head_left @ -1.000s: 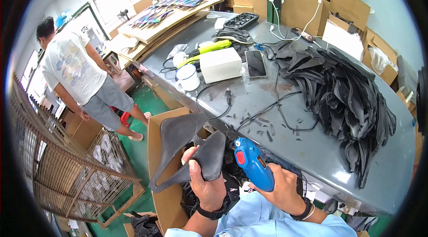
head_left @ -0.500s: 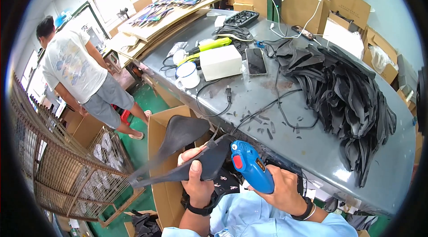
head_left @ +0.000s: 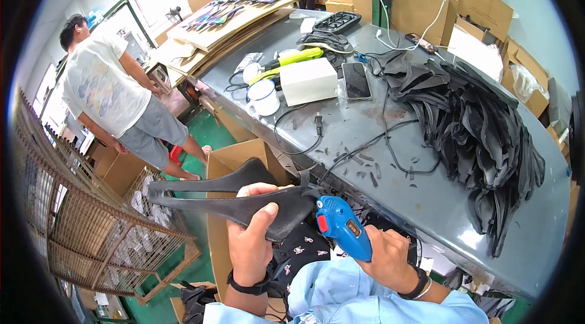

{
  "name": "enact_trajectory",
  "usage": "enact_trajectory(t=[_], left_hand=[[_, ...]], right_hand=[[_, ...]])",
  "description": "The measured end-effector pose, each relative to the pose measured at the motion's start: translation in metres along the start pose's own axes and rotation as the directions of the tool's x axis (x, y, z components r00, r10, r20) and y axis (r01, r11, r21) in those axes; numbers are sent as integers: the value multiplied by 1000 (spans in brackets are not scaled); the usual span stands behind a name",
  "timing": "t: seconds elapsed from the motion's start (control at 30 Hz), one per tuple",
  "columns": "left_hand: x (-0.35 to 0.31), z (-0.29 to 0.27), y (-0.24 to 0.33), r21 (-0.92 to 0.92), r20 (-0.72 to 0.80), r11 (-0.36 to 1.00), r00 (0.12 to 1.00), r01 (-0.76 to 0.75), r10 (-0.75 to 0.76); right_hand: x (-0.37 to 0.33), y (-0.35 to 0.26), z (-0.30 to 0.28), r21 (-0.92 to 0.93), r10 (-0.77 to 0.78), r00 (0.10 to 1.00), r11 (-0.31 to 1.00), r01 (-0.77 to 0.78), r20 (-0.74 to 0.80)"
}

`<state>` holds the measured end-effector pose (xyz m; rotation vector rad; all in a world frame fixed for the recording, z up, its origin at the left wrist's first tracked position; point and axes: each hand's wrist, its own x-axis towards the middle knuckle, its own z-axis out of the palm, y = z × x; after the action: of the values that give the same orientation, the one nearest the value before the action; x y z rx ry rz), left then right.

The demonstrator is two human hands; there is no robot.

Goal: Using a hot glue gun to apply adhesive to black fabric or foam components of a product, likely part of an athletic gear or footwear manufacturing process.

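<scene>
My left hand [head_left: 251,252] pinches a forked black piece of flexible sheet [head_left: 291,214], thumb on top and fingers behind; its two long arms point left. My right hand [head_left: 390,258] is wrapped round the handle of a blue handheld power tool [head_left: 348,234] with a red button. The tool's front end meets the right edge of the black piece, where a small strip [head_left: 304,178] sticks up. Exactly what the tip does there is hidden. Small black offcuts [head_left: 373,178] lie on the grey table [head_left: 426,214] beyond the tool.
A large heap of black pieces [head_left: 469,123] covers the table's right side. Farther back are a white box [head_left: 309,82], an enamel mug [head_left: 263,98], a phone [head_left: 356,81] and loose cables. Below my left hand stands an open carton [head_left: 219,239]. A person [head_left: 116,92] stands beyond a wire cage [head_left: 91,245].
The black piece has turned so its arms lie more level and spread apart, and my left hand has shifted left and down. The tool stays at its right edge, with a strip now standing up.
</scene>
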<state>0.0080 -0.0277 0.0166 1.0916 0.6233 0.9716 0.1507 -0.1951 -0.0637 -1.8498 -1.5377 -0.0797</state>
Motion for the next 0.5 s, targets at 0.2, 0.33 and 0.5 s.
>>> enact_trajectory(t=[0.2,0.33,0.5], left_hand=[[-1,9,5,173,113,985,993,2,-22],[3,8,-2,317,132,948,989,28,-73],[16,-46,-47,84,-144,995,989,58,-45]], right_hand=[[-1,-4,2,8,-16,999,1000,16,-41],[-3,-5,1,33,16,999,999,-15,-46],[1,7,-1,17,168,983,986,-168,-79]])
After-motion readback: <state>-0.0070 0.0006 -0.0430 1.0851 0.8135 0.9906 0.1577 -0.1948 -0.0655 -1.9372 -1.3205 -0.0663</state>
